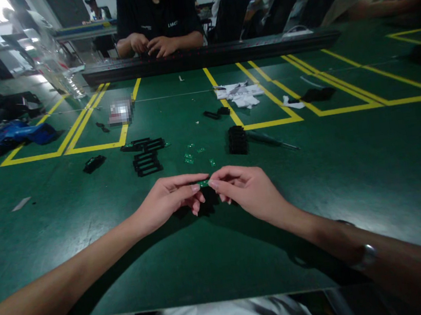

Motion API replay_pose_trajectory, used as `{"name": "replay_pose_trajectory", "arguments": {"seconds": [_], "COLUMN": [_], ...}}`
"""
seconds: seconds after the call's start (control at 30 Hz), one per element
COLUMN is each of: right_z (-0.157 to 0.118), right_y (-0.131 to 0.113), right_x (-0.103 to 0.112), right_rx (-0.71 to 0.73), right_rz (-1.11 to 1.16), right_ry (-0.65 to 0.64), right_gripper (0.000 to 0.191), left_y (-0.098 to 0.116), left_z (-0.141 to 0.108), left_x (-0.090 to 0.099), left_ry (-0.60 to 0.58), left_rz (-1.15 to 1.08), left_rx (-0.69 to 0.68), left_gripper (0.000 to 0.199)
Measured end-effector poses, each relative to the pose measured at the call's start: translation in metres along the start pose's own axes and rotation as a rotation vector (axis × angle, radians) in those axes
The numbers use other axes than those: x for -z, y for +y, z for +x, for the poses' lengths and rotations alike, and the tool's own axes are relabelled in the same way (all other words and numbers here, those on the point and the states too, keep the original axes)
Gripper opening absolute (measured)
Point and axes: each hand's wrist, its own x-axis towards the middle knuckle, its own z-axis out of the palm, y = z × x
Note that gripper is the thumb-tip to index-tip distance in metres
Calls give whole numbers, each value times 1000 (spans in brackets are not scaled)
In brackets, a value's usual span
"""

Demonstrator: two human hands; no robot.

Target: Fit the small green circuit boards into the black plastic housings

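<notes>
Between my two hands, above the green table, is a small green circuit board. My left hand pinches its left end between thumb and fingers. At the other end, the thumb and fingertips of my right hand close on the board, hiding part of it. Just beyond my hands lie several loose small green circuit boards. Black plastic frames lie grouped to the left of these. To the right stands a row of black frames, with a screwdriver beside it.
A single black part lies at left. Crumpled white paper rests among yellow tape lines, and clear plastic bottles stand at far left. A long black bar crosses the table, with a person seated behind it.
</notes>
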Motion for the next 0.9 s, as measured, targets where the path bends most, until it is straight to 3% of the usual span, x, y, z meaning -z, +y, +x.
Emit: {"name": "replay_pose_trajectory", "arguments": {"seconds": [0.9], "right_z": [1], "right_y": [5], "right_x": [1], "right_rx": [19], "right_rz": [36], "right_ry": [-2], "right_gripper": [15], "left_y": [-4], "left_z": [-3], "left_x": [-2], "left_ry": [-30], "left_rz": [160], "left_rx": [-68], "left_gripper": [31]}}
